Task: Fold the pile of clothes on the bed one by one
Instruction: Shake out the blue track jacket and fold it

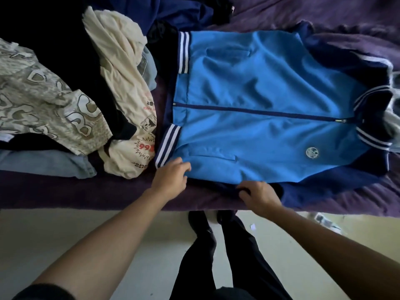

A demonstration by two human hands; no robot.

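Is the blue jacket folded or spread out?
Spread out: the blue jacket lies flat on the bed, front up, zipper closed, hem and collar both visible.

The scene was lit dimly and softly, with the blue jacket (pixel 259 100) just beyond the left hand (pixel 171 179) and right hand (pixel 260 197) rendered brightest. The dark clothes (pixel 65 40) far beyond and left of the left hand were lost in near-black shadow. No glare was seen and only faint shadows were cast beneath both hands, while detail was smeared and stretched by wide-angle distortion toward the edges, most plainly far right of the right hand.
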